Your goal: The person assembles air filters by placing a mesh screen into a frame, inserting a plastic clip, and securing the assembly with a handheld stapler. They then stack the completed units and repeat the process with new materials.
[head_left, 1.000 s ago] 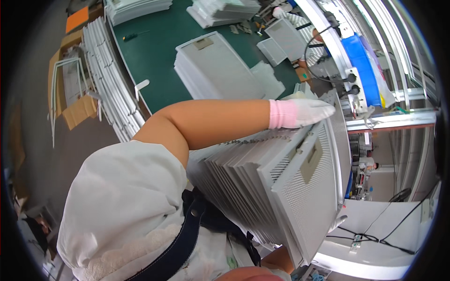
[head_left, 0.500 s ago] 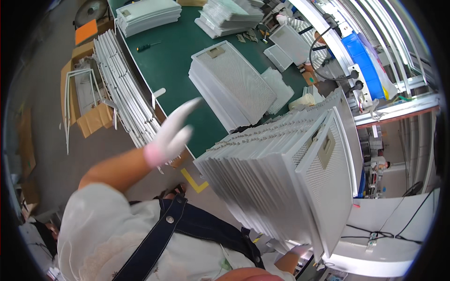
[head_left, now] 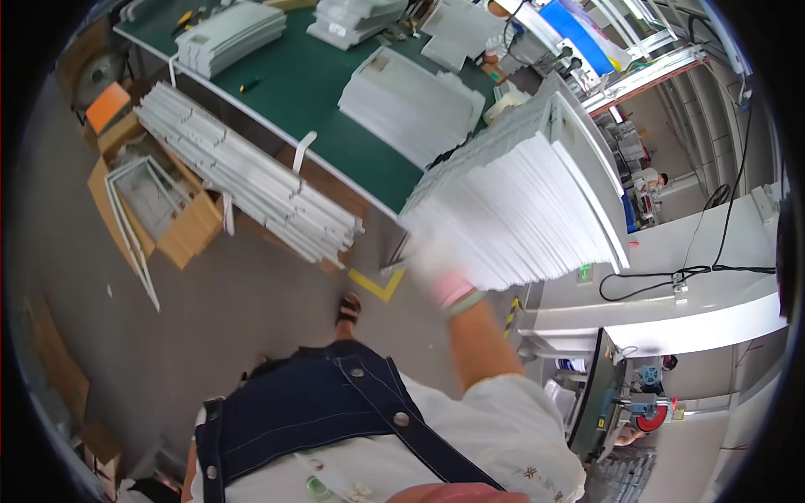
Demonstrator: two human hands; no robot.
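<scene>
white panel stack (head_left: 520,201), gloved fingers (head_left: 432,256) beneath

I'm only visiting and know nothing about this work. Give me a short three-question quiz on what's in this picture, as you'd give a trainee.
1. True or false: the green table is bare.
2. Where is the gloved hand? A) on the cardboard box; B) at the lower edge of the big stack of white panels; C) flat on the floor.
3. Fill in: the glove's cuff is ___.
Key: 1 false, smaller piles of white panels lie on it; 2 B; 3 pink.
</scene>
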